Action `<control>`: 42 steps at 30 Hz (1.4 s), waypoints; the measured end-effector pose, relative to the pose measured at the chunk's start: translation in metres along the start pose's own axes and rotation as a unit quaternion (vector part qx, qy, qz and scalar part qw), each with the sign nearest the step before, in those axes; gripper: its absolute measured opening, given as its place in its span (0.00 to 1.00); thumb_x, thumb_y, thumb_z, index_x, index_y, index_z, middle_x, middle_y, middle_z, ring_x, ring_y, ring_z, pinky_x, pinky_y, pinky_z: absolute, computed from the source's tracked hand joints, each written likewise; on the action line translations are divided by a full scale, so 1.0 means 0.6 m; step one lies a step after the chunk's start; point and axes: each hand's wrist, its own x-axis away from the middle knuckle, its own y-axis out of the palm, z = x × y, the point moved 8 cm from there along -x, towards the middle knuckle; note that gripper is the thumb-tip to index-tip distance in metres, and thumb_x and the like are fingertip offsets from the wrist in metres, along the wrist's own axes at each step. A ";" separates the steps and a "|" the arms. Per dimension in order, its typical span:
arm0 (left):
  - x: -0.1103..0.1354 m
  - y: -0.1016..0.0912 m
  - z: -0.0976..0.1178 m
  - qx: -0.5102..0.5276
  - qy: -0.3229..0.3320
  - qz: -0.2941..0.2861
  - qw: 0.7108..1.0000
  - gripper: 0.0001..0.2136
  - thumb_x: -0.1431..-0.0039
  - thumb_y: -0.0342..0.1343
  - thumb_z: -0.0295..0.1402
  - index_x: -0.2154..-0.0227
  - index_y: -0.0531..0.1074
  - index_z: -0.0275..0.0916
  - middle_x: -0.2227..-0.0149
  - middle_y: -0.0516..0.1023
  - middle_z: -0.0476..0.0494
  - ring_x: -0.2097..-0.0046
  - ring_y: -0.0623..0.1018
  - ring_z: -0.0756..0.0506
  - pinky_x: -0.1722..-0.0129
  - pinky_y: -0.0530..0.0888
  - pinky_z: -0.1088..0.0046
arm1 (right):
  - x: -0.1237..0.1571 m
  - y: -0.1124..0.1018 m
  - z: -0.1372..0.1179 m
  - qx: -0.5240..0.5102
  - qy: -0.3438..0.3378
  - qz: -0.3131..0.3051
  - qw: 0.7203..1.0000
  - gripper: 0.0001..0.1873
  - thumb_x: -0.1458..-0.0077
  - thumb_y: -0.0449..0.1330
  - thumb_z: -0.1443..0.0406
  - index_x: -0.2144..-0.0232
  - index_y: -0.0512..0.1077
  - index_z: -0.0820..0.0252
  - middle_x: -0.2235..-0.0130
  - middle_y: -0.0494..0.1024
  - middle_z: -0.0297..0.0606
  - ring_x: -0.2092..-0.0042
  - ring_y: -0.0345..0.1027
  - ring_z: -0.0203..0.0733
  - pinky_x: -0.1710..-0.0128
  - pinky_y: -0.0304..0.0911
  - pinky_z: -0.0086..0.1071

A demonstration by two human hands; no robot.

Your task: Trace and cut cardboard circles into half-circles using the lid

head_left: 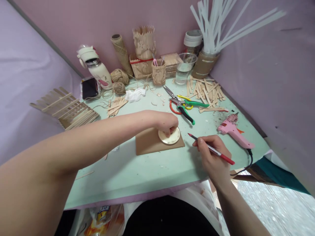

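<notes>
Pale green counter (142, 177): nearest, the right hand (215, 159) has its grip closed around a red-ended pencil (218, 152), slanted as for writing, tip towards a white disc (175, 139). The disc lies flat on the right end of brown cardboard (147, 144). The left hand (167, 123) presses it from above, seemingly to steady it; whether that grip pinches anything, I cannot tell. Beyond lie scissors (169, 92), green-handled cutters (199, 104) and, farther, wooden sticks (206, 93).

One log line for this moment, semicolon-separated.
left hand: on cream disc; right hand: holding pencil; cream disc: on brown cardboard; pencil: tip right of cardboard
</notes>
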 end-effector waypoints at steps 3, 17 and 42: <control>0.011 -0.002 -0.001 0.003 -0.011 0.016 1.000 0.06 0.50 0.60 0.30 0.67 0.77 0.38 0.67 0.78 0.45 0.69 0.71 0.46 0.72 0.62 0.72 | 0.007 0.006 0.020 -0.026 0.004 -0.001 1.000 0.08 0.39 0.58 0.58 0.63 0.72 0.55 0.68 0.79 0.33 0.68 0.72 0.39 0.67 0.65 0.30; 0.079 0.030 0.031 0.008 -0.053 0.293 0.955 0.32 0.45 0.59 0.43 0.40 0.59 0.39 0.41 0.66 0.34 0.41 0.66 0.34 0.47 0.65 0.55 | 0.016 0.031 0.037 -0.003 -0.017 -0.031 0.999 0.09 0.37 0.56 0.59 0.59 0.73 0.53 0.64 0.80 0.34 0.64 0.74 0.40 0.63 0.67 0.31; 0.240 0.102 -0.069 0.143 -0.186 0.402 0.885 0.28 0.48 0.58 0.39 0.44 0.61 0.38 0.44 0.69 0.36 0.43 0.66 0.35 0.44 0.64 0.54 | 0.025 0.035 0.030 0.036 -0.033 0.002 0.999 0.12 0.37 0.55 0.58 0.57 0.73 0.55 0.67 0.80 0.36 0.67 0.74 0.40 0.62 0.68 0.33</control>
